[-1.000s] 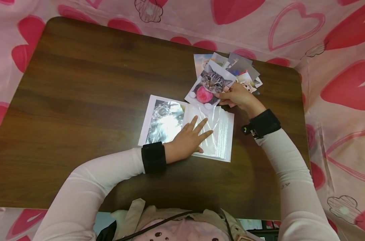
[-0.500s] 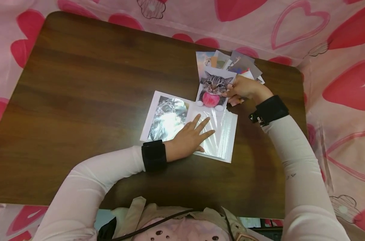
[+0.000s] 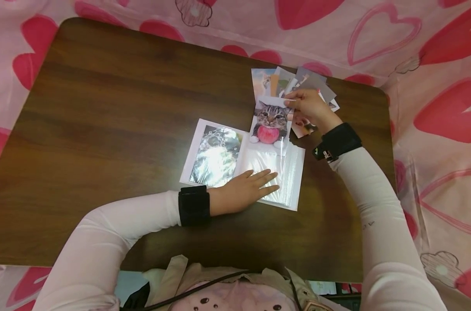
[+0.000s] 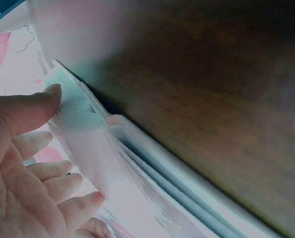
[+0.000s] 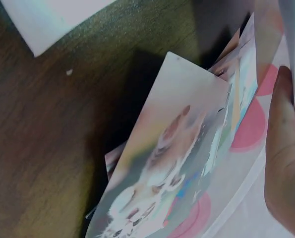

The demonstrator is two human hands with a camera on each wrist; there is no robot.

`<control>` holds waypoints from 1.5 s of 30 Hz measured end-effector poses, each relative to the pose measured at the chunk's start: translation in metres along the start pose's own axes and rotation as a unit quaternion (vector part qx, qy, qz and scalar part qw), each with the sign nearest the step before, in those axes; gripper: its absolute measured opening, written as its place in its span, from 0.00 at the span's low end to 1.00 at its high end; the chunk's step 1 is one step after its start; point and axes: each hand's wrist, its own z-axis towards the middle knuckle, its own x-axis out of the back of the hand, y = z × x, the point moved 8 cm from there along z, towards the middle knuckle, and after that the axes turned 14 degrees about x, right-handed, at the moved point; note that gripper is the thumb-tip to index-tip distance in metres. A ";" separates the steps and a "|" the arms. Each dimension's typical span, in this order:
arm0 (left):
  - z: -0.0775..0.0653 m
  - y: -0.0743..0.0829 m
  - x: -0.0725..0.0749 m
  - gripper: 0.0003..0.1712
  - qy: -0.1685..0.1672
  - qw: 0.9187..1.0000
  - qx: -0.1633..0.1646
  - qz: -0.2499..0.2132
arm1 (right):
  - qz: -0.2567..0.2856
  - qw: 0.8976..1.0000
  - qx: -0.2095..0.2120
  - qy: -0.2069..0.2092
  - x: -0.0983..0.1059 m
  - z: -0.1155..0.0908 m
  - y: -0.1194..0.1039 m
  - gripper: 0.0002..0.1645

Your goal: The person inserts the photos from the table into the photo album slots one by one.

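Brown desk [image 3: 115, 99], open photo book [image 3: 244, 151].
The right hand [image 3: 311, 107] pinches a cat picture [image 3: 271, 123]; the left hand [image 3: 241, 193], fingers straight, is over the book.

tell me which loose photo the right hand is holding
The tabby-and-pink-ball photo: the right hand pinches its top edge, and its lower part overlaps the open album. The other loose photos lie in an overlapping pile.

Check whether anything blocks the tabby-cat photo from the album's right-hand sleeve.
Nothing visible stands between the tabby-cat photo and the top of the clear sleeve; they overlap. Lower down, the left hand lies over the sleeve and might hinder sliding further.
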 end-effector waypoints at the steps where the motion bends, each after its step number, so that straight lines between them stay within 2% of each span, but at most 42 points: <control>1: 0.000 0.000 -0.001 0.32 -0.001 1.000 -0.002 0.002 | -0.021 1.000 -0.002 -0.015 -0.002 0.000 0.001 0.13; 3: 0.001 0.001 -0.001 0.32 -0.001 1.000 -0.003 0.008 | -0.059 0.997 0.005 -0.053 -0.009 -0.002 0.002 0.10; 7: 0.002 0.001 -0.001 0.32 0.003 1.000 -0.001 0.031 | -0.080 0.990 0.025 -0.117 -0.025 -0.005 0.001 0.04; 10: 0.002 0.002 0.000 0.32 0.011 0.999 -0.006 0.041 | -0.098 0.983 0.030 -0.155 -0.034 -0.006 0.001 0.06; 12: 0.002 0.003 0.000 0.32 0.017 0.999 -0.014 0.041 | -0.131 0.975 0.047 -0.173 -0.039 -0.006 0.000 0.10; 15: 0.002 0.006 -0.001 0.32 0.020 0.999 -0.028 0.036 | -0.201 0.957 0.107 -0.181 -0.043 -0.005 -0.006 0.16; 19: 0.004 0.006 -0.001 0.33 0.025 0.998 -0.040 0.033 | -0.271 0.928 0.193 -0.166 -0.049 -0.004 -0.018 0.16; 21: 0.006 0.005 -0.001 0.33 0.026 0.998 -0.038 0.037 | -0.284 0.921 0.215 -0.157 -0.052 -0.004 -0.021 0.16; 23: 0.007 0.005 -0.002 0.33 0.022 0.998 -0.036 0.041 | -0.287 0.918 0.224 -0.155 -0.055 -0.006 -0.020 0.16; 26: 0.008 0.006 -0.007 0.33 0.010 0.999 -0.035 0.037 | -0.270 0.926 0.211 -0.158 -0.059 -0.010 -0.010 0.17; 30: 0.009 0.011 -0.011 0.32 0.006 0.999 -0.040 0.027 | -0.184 0.960 0.149 -0.151 -0.062 -0.020 0.008 0.19; 33: 0.009 0.012 -0.010 0.32 0.013 0.999 -0.042 0.025 | -0.141 0.971 0.131 -0.143 -0.062 -0.028 0.013 0.18; 36: 0.010 0.011 -0.009 0.32 0.020 0.999 -0.041 0.024 | -0.163 0.960 0.163 -0.158 -0.064 -0.032 0.012 0.17; 40: 0.010 0.007 -0.010 0.34 0.013 0.999 -0.032 0.015 | -0.186 0.944 0.196 -0.190 -0.069 -0.035 0.009 0.17; 42: 0.010 0.005 -0.012 0.36 0.008 1.000 -0.027 0.012 | -0.188 0.942 0.191 -0.202 -0.072 -0.035 0.010 0.18; 45: 0.008 0.001 -0.012 0.40 0.009 1.000 -0.014 0.015 | -0.172 0.948 0.165 -0.212 -0.073 -0.034 0.013 0.20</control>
